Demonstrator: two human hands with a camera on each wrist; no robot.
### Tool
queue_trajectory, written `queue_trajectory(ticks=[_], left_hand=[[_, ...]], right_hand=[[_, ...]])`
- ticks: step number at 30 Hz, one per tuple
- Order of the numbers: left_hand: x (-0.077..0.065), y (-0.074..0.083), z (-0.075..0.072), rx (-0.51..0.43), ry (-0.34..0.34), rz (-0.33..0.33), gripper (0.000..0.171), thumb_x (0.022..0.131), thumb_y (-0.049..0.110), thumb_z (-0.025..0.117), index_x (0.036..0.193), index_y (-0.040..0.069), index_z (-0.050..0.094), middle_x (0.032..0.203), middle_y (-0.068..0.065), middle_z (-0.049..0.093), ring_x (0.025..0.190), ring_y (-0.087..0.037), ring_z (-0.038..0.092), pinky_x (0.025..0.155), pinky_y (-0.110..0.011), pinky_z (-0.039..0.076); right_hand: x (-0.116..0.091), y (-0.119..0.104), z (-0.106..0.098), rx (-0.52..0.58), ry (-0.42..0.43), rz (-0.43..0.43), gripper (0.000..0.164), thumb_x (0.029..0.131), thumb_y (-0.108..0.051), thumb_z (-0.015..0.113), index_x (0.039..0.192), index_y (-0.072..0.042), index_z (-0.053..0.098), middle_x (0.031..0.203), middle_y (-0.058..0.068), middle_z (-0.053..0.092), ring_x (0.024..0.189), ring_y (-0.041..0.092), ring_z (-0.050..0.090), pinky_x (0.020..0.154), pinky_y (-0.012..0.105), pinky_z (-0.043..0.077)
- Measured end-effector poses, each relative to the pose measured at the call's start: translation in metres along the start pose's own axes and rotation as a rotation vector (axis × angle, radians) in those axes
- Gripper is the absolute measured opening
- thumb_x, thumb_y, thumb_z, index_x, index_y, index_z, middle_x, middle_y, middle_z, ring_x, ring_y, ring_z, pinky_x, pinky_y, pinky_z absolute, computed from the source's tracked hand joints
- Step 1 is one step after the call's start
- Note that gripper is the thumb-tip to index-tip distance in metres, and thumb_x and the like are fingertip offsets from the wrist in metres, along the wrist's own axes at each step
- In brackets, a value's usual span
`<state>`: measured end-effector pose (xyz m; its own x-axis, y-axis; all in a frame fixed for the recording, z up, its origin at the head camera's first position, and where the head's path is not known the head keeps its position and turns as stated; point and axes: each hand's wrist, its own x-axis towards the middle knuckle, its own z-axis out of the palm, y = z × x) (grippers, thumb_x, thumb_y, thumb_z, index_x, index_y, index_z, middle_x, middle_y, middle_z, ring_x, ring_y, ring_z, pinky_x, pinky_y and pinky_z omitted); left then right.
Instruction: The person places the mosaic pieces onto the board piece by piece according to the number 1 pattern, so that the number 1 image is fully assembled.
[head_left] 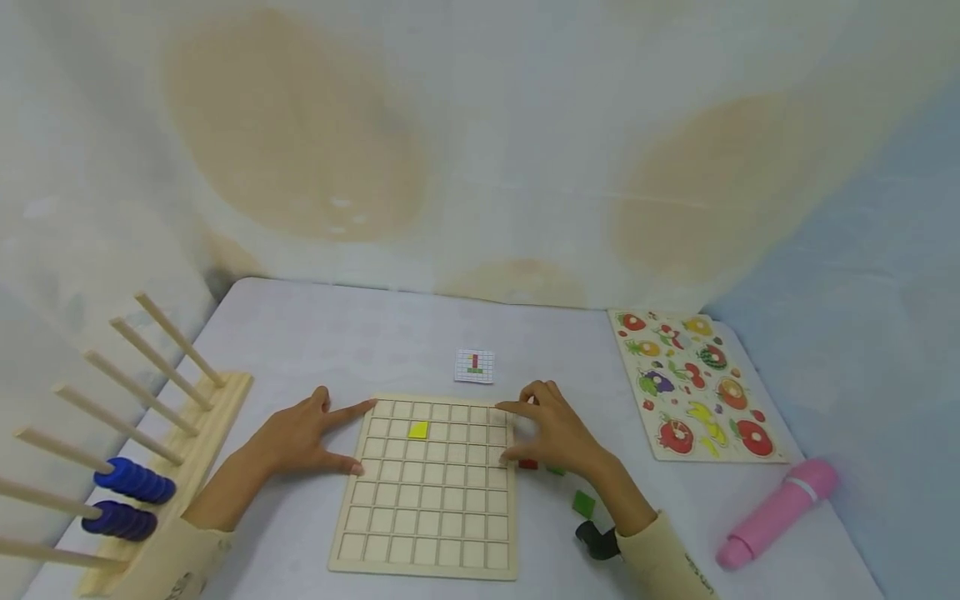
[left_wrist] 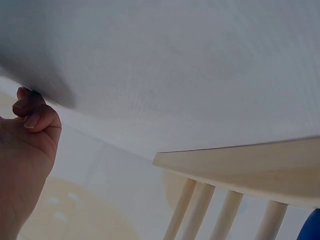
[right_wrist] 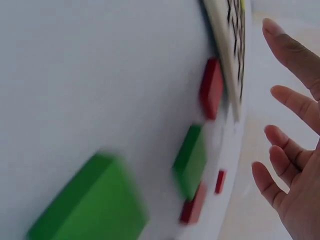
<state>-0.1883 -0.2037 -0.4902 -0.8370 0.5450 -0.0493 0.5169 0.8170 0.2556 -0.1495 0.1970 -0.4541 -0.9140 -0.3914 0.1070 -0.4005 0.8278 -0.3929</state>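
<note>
A wooden grid board (head_left: 429, 500) lies flat on the table, with one yellow square tile (head_left: 418, 430) in an upper-left cell. At its left edge is my left hand (head_left: 300, 435), thumb and index finger stretched out to the rim, the other fingers curled. My right hand (head_left: 553, 429) is at the upper right edge, its thumb and index fingertip over the rim; in the right wrist view its fingers are spread and hold nothing. Beside that hand lie a red tile (right_wrist: 211, 89) and green tiles (right_wrist: 92, 205), partly hidden by the arm in the head view.
Behind the board lies a small printed pattern card (head_left: 475, 367). A wooden peg abacus (head_left: 232, 400) with blue beads stands on the left. A fruit puzzle board (head_left: 697, 387), a pink cylindrical object (head_left: 780, 512) and a black object (head_left: 596, 542) are on the right.
</note>
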Motion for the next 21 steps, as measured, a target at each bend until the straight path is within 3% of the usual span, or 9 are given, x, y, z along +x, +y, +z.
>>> queue_trajectory(ticks=[10, 21], left_hand=[[-0.001, -0.001, 0.001, 0.004, -0.007, -0.006, 0.100, 0.064, 0.088, 0.060, 0.150, 0.041, 0.040, 0.092, -0.004, 0.036, 0.061, -0.012, 0.033, 0.051, -0.027, 0.032], [-0.001, 0.001, -0.001, 0.002, 0.005, -0.001, 0.098, 0.065, 0.086, 0.062, 0.149, 0.039, 0.043, 0.093, -0.004, 0.036, 0.062, -0.011, 0.035, 0.051, -0.026, 0.032]], right_hand=[[-0.035, 0.043, -0.004, 0.011, 0.026, 0.115, 0.065, 0.066, -0.042, 0.091, 0.125, -0.026, 0.071, 0.102, -0.005, 0.045, 0.099, 0.013, 0.036, 0.079, 0.032, 0.040], [-0.057, 0.065, -0.011, -0.002, 0.046, 0.171, 0.051, 0.072, -0.032, 0.090, 0.120, -0.025, 0.074, 0.099, -0.006, 0.048, 0.097, 0.012, 0.036, 0.077, 0.029, 0.041]])
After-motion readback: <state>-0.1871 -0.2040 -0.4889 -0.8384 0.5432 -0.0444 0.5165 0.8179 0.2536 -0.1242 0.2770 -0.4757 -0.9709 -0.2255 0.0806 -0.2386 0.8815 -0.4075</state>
